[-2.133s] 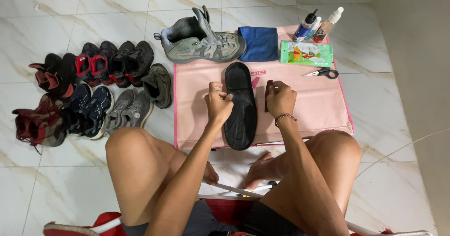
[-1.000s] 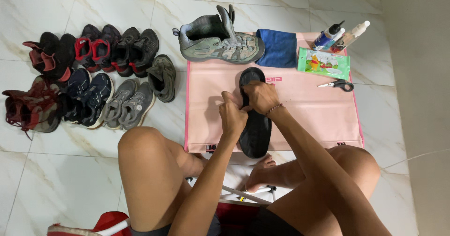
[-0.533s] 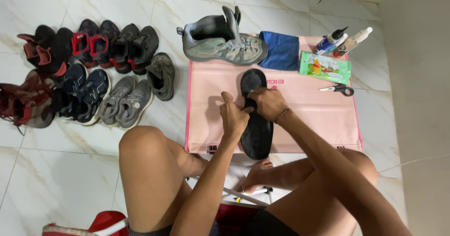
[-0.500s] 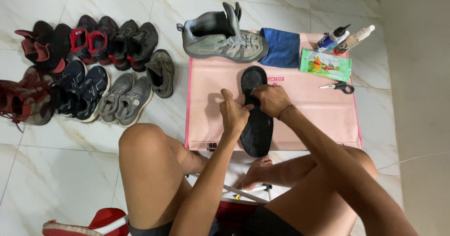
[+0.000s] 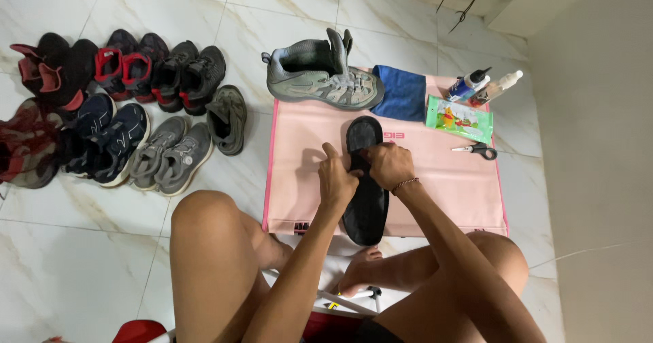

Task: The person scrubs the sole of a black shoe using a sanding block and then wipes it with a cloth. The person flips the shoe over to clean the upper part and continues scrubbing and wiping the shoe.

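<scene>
The white marble floor (image 5: 81, 248) fills the view, and on it lies a pink mat (image 5: 442, 193), in the middle and a little to the right. To the left of the mat stand rows of shoes (image 5: 115, 122), dark, red and grey ones, close together. At the far edge of the mat lies a grey sneaker (image 5: 320, 77) on its side, and just right of it a folded blue cloth (image 5: 401, 92). A black insole (image 5: 367, 200) lies lengthwise on the mat, in the middle, with its near end at the near edge of the mat. The left hand (image 5: 338, 178) pinches the left edge of the insole with closed fingers. The right hand (image 5: 389, 165) grips the insole from above, also closed on it. Far right on the mat lie a green packet of wipes (image 5: 459, 118), two small bottles (image 5: 486, 86) and scissors (image 5: 476, 151).
</scene>
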